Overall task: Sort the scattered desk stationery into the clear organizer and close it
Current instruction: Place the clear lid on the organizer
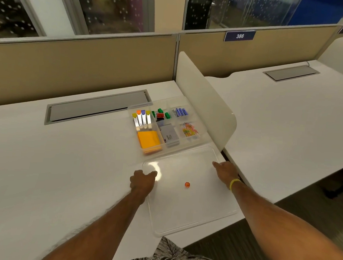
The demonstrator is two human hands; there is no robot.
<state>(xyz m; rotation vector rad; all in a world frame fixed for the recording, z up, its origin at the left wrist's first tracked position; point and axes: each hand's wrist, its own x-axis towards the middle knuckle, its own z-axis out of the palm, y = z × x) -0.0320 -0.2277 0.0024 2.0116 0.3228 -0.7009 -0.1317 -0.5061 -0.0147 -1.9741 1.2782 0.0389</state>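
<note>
Lid (192, 209): clear, flat on the tabletop (64, 163), near side.
Left hand (142, 181): fingers curled, pinching its left rim.
Right hand (225, 171): forefinger touches right rim; grip unclear.

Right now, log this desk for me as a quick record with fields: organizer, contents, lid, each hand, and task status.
organizer: clear organizer, open, on the white desk beside the divider
contents: orange notes, coloured tabs, paper clips, grey box
lid: clear lid flat on the desk before the organizer, orange knob on it
left hand: at lid's left edge, grip unclear
right hand: at lid's far right corner, grip unclear
status: lid not yet on
</note>
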